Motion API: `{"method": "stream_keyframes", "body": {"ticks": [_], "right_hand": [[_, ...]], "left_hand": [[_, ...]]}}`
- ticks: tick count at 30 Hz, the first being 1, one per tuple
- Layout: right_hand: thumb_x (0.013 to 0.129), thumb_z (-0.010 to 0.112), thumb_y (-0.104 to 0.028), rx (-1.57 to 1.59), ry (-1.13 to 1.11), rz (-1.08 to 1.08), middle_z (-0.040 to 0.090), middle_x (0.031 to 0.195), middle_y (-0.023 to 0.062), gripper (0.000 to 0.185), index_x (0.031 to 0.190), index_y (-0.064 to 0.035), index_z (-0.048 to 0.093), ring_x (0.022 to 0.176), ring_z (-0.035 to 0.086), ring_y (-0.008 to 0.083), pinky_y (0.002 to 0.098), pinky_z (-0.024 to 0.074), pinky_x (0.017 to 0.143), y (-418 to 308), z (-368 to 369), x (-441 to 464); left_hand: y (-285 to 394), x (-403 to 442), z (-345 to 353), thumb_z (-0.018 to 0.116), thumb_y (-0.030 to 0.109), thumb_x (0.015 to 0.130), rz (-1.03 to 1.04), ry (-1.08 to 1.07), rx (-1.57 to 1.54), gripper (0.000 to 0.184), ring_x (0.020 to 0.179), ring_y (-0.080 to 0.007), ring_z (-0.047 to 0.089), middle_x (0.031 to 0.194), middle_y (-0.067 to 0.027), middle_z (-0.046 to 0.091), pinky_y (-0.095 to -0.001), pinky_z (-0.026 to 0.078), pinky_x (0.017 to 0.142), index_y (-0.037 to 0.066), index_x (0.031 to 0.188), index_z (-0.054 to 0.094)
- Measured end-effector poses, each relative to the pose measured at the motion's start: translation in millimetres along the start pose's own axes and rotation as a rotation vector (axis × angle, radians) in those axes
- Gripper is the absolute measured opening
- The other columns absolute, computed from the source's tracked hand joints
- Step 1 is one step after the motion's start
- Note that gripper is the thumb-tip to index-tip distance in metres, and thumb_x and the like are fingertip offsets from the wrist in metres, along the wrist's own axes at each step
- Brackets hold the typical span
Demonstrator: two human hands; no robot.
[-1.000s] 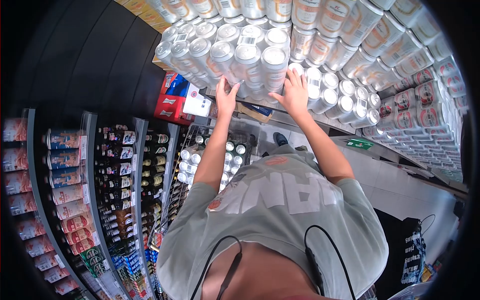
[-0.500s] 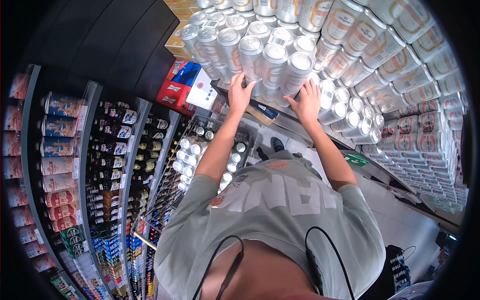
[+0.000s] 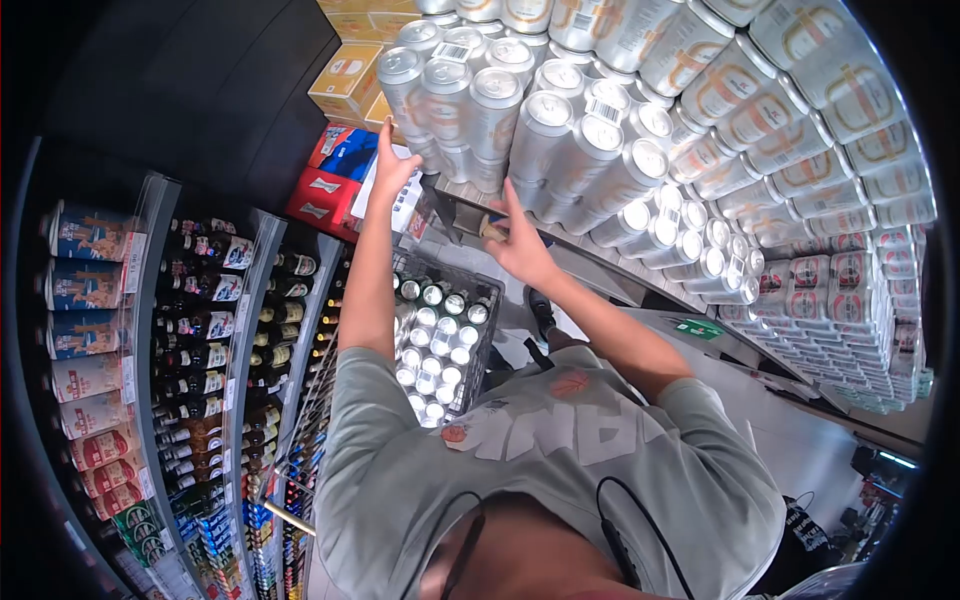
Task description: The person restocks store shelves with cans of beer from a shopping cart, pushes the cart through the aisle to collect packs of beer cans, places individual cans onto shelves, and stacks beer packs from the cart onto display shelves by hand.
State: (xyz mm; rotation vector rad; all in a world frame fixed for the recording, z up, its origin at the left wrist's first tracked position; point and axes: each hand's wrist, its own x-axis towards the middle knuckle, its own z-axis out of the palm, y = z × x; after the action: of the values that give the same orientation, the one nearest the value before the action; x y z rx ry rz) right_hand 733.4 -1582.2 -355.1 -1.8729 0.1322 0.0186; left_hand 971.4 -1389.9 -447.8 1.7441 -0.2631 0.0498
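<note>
Shrink-wrapped packs of silver beer cans stand stacked on a shelf at the top. My left hand (image 3: 394,172) is at the outer side of the leftmost pack (image 3: 470,105), fingers stretched upward and thumb apart. At that pack's front right edge is my right hand (image 3: 520,245), its fingers spread and one pointing up along the gap to the neighbouring pack (image 3: 585,140). Both hands look open. Whether the fingertips press on the wrap is hard to tell.
Below my arms stands a dark wire cart (image 3: 485,290) loaded with cans. Red and blue boxes (image 3: 325,200) and yellow cartons (image 3: 350,80) sit at the left end of the display. Bottle shelves (image 3: 205,320) line the left side. Lower can packs (image 3: 690,245) lie to the right.
Both hands have shifted left, from the front of the middle pack to the sides of the leftmost pack. My view has turned a little, showing more of the cart.
</note>
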Motion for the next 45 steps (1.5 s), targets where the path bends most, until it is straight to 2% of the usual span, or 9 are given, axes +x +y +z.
{"method": "stream_keyframes", "body": {"ticks": [5,8,11,17,22,29,32,42,45], "right_hand": [[0.075,0.070,-0.010,-0.351,0.251,-0.010,0.040,0.141,0.0276,0.108,0.151,-0.0023,-0.006,0.111,0.057,0.0351,0.0376,0.0473,0.092,9,27,54],[0.073,0.067,-0.012,-0.196,0.161,0.324,0.027,0.150,0.0278,0.106,0.151,-0.0001,-0.004,0.134,0.039,0.0411,0.0422,0.0396,0.103,-34,28,56],[0.072,0.066,-0.009,-0.094,0.380,0.018,0.023,0.152,0.0271,0.109,0.151,-0.0032,-0.008,0.131,0.043,0.0395,0.0402,0.0425,0.099,16,56,74],[0.076,0.063,-0.004,0.253,0.310,0.303,0.018,0.154,0.0253,0.108,0.153,-0.0189,-0.011,0.103,0.060,0.0253,0.0329,0.0502,0.082,-28,53,63],[0.083,0.057,-0.005,0.453,0.305,0.297,0.019,0.154,0.0238,0.100,0.153,-0.0245,-0.011,0.105,0.058,0.0236,0.0332,0.0509,0.081,-31,56,63],[0.086,0.054,-0.002,0.600,0.206,0.317,0.020,0.156,0.0188,0.092,0.154,-0.0195,-0.005,0.110,0.057,0.0200,0.0320,0.0497,0.085,5,57,33],[0.084,0.054,0.004,0.389,0.206,0.233,0.021,0.155,0.0186,0.094,0.155,-0.0205,-0.003,0.109,0.057,0.0184,0.0292,0.0494,0.083,36,58,24],[0.081,0.056,0.005,0.239,0.213,0.114,0.009,0.158,0.0231,0.104,0.153,-0.0229,-0.014,0.109,0.055,0.0192,0.0291,0.0484,0.087,39,52,57],[0.078,0.058,0.001,0.163,0.247,0.073,0.006,0.159,0.0209,0.105,0.152,-0.0114,-0.015,0.123,0.044,0.0263,0.0357,0.0342,0.105,35,52,72]], "left_hand": [[-4,6,21,0.070,-0.003,0.058,-0.207,-0.130,-0.176,0.084,0.114,-0.0256,0.055,0.123,-0.0132,0.057,-0.0342,0.043,0.098,0.003,0.136,0.039],[-15,12,28,0.068,-0.004,0.054,-0.240,-0.077,-0.272,0.072,0.101,-0.0230,0.061,0.108,-0.0101,0.064,-0.0335,0.048,0.089,0.003,0.124,0.049],[-20,18,28,0.064,-0.006,0.053,-0.280,-0.070,-0.258,0.068,0.097,-0.0223,0.061,0.103,-0.0097,0.064,-0.0330,0.049,0.082,0.002,0.119,0.051],[-12,16,26,0.056,-0.011,0.050,-0.271,-0.046,-0.292,0.061,0.081,-0.0196,0.059,0.092,-0.0083,0.061,-0.0301,0.045,0.059,0.002,0.109,0.053],[-9,11,18,0.050,-0.015,0.050,-0.294,-0.064,-0.354,0.057,0.072,-0.0170,0.057,0.087,-0.0078,0.059,-0.0278,0.039,0.048,0.002,0.105,0.052],[-43,-11,30,0.062,-0.009,0.061,-0.035,-0.019,-0.313,0.075,0.118,-0.0232,0.052,0.123,-0.0138,0.051,-0.0341,0.039,0.102,0.001,0.132,0.041],[-20,-12,37,0.062,-0.009,0.062,-0.008,0.024,-0.414,0.076,0.117,-0.0242,0.052,0.124,-0.0153,0.050,-0.0352,0.040,0.101,0.000,0.134,0.038],[4,13,16,0.061,-0.008,0.061,-0.291,-0.017,-0.232,0.050,0.088,-0.0200,0.061,0.093,-0.0105,0.062,-0.0310,0.048,0.077,0.002,0.109,0.050],[1,21,7,0.055,-0.012,0.059,-0.256,-0.066,-0.272,0.060,0.064,-0.0157,0.057,0.087,-0.0094,0.061,-0.0288,0.043,0.052,0.001,0.117,0.050]]}}
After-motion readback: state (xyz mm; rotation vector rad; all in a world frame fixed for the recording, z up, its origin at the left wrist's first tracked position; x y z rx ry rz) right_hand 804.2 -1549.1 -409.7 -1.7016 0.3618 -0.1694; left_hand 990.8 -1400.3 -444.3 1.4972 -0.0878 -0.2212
